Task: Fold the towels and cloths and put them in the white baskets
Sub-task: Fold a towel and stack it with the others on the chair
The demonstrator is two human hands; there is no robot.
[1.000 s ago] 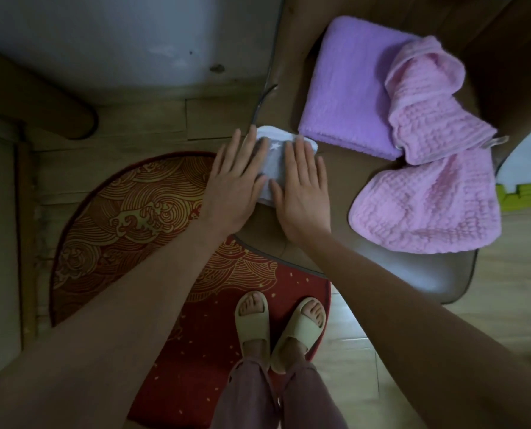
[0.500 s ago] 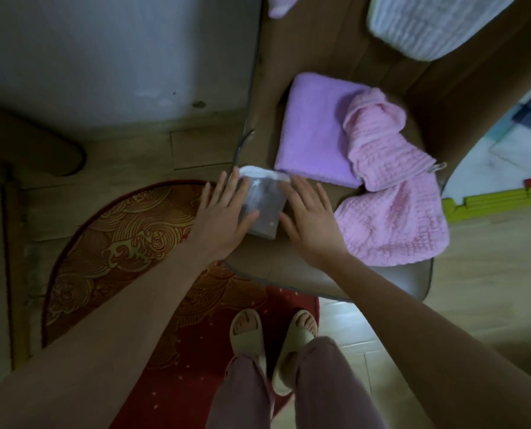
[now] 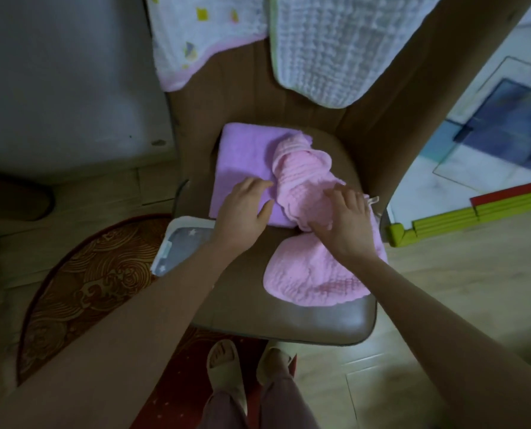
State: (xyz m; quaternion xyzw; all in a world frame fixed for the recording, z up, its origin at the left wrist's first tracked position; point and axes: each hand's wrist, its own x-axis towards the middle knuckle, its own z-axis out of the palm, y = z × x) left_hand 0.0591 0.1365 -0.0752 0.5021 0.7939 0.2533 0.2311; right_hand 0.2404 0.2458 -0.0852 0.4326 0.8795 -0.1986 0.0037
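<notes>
A crumpled pink waffle cloth (image 3: 313, 280) lies on the brown chair seat (image 3: 289, 323), its upper end over a folded purple towel (image 3: 242, 150). My left hand (image 3: 245, 209) rests on the purple towel, bent fingers touching the pink cloth's left edge, thumb apart. Further right, my right hand (image 3: 344, 218) lies on the pink cloth with its fingers curled into the fabric. A small folded grey star cloth (image 3: 180, 246) with a white border sits at the seat's left edge, partly under my left forearm. No white basket is in view.
Two white cloths hang over the chair back, a patterned one (image 3: 202, 35) and a quilted one (image 3: 335, 51). A red patterned rug (image 3: 81, 289) lies below left, my slippered feet (image 3: 227, 366) beside it. A green and red foam edge (image 3: 474, 212) lies at right.
Both hands left the folded grey star cloth and moved right and up to the pink cloth. The view tilted up, showing the chair back and its draped cloths.
</notes>
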